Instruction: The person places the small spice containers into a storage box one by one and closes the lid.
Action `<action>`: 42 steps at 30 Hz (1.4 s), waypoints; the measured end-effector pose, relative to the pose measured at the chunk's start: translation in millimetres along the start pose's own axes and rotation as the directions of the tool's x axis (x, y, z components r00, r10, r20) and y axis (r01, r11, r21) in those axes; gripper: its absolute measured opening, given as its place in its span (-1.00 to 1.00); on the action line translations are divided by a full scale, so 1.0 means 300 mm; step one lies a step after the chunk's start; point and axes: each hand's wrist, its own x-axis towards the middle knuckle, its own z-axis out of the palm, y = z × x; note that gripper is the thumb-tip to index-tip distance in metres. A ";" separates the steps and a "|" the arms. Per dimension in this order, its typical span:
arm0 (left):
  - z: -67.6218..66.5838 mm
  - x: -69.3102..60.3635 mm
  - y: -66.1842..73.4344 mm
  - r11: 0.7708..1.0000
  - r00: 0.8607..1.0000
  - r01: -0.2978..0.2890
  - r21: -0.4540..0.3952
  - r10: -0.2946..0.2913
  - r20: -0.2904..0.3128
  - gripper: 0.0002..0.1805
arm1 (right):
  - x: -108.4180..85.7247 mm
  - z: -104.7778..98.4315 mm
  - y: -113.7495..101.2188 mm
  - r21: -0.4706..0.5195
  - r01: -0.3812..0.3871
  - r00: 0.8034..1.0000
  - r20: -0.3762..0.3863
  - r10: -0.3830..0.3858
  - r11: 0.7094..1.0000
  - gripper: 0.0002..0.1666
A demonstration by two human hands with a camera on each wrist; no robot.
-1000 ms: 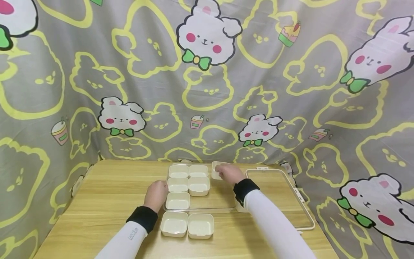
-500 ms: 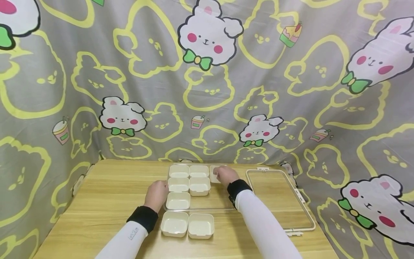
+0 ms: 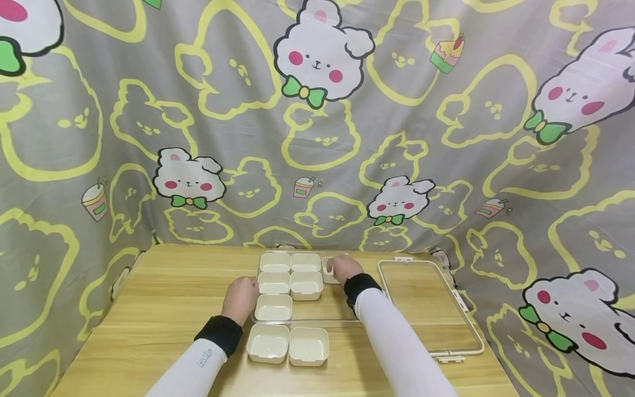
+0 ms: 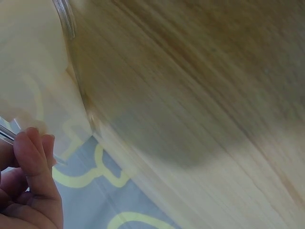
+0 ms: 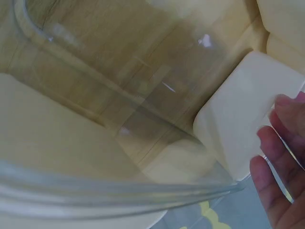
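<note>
A clear rectangular box (image 3: 317,320) stands on the wooden table, holding several small cream boxes (image 3: 275,283) in its left and middle parts. My left hand (image 3: 241,300) pinches the clear box's left rim; the left wrist view shows the thumb and fingers (image 4: 35,162) on that edge. At the back right corner of the clear box, my right hand (image 3: 345,269) pinches the rim of one cream box (image 5: 248,105). In the right wrist view this box sits inside the clear wall, beside another cream box. Its contact with the bottom cannot be told.
Two cream boxes (image 3: 288,345) stand side by side in front of the clear box. A clear lid (image 3: 426,303) with a cream frame and clips lies at the right. Another cream box (image 5: 43,133) shows outside the clear wall. A patterned curtain (image 3: 317,138) hangs around the table.
My right hand has moved left and slightly down and nearer, bringing the cream box into the clear box's back right corner. My left hand has stayed on the rim.
</note>
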 end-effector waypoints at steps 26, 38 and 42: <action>0.010 0.003 -0.009 1.000 1.000 0.005 0.002 -0.005 0.003 -0.72 | -0.003 -0.011 -0.059 -0.083 -0.030 0.999 -0.038 0.027 0.996 -0.64; 0.005 0.003 -0.007 1.000 1.000 0.007 -0.001 -0.007 0.010 -0.74 | 0.004 0.004 -0.055 -0.071 -0.024 0.995 -0.098 0.017 0.997 -0.59; 0.009 0.001 -0.011 1.000 1.000 -0.008 0.022 0.008 0.003 -0.77 | 0.003 0.001 -0.050 -0.061 -0.042 0.997 -0.074 0.037 0.997 -0.67</action>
